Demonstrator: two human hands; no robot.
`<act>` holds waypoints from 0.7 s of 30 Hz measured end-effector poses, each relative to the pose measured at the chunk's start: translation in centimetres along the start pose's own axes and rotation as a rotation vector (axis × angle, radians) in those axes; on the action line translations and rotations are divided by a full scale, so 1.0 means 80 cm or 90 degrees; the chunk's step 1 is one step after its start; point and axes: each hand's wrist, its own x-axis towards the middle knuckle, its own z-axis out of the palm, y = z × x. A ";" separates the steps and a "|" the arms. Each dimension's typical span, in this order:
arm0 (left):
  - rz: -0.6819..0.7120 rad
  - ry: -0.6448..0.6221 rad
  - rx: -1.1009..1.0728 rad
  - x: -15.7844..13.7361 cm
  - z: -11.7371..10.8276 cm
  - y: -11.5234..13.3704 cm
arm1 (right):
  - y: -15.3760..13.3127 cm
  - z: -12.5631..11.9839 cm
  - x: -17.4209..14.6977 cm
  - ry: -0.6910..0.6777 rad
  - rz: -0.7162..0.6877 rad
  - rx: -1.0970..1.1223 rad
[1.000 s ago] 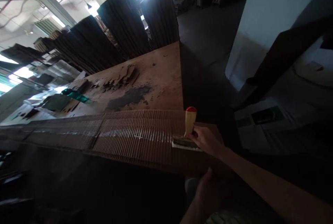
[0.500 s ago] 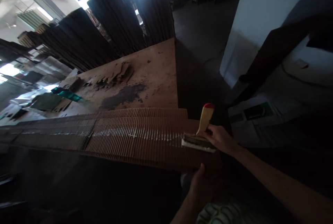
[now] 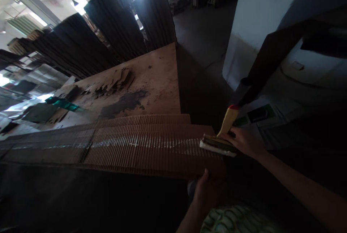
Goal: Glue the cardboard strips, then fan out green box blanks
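My right hand (image 3: 245, 142) is closed on a wide brush (image 3: 228, 120) with a yellow, red-tipped handle and pale bristles. The bristles lie at the right end of a long row of overlapping brown cardboard sheets (image 3: 151, 157), whose stepped edges form ridges. A wet, whitish streak (image 3: 132, 144) runs lengthwise along those ridges. Below the brush, my left hand (image 3: 204, 189) grips the near edge of the cardboard. Its thumb shows on top, while its other fingers are in shadow or hidden underneath.
Behind the row, a wooden tabletop (image 3: 162, 67) bears cardboard scraps (image 3: 116, 81), a dark stain and green material (image 3: 63, 103). Tall dark stacks (image 3: 114, 23) rise beyond it. To the right stand a white pillar (image 3: 249, 20) and a dark slanted beam (image 3: 262, 59).
My right hand has moved the brush to the right, toward the end of the cardboard row. My left hand stays at the near edge. The whole view has shifted slightly.
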 end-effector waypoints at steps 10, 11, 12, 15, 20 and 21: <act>0.013 0.009 0.029 0.015 -0.015 -0.008 | -0.002 0.006 -0.002 0.035 0.011 0.055; 0.005 0.015 0.026 0.016 -0.018 -0.006 | 0.004 -0.001 -0.002 0.062 0.024 0.059; -0.006 0.018 0.024 0.016 -0.020 -0.004 | 0.011 -0.008 -0.004 0.088 0.036 0.063; -0.069 0.001 0.041 0.015 -0.027 0.007 | 0.021 -0.025 -0.024 0.157 0.065 0.084; -0.163 -0.072 0.116 0.010 -0.024 0.018 | -0.015 0.025 -0.067 0.293 -0.024 0.065; -0.161 -0.093 0.130 0.009 -0.022 0.019 | -0.027 0.046 -0.070 0.301 -0.062 0.045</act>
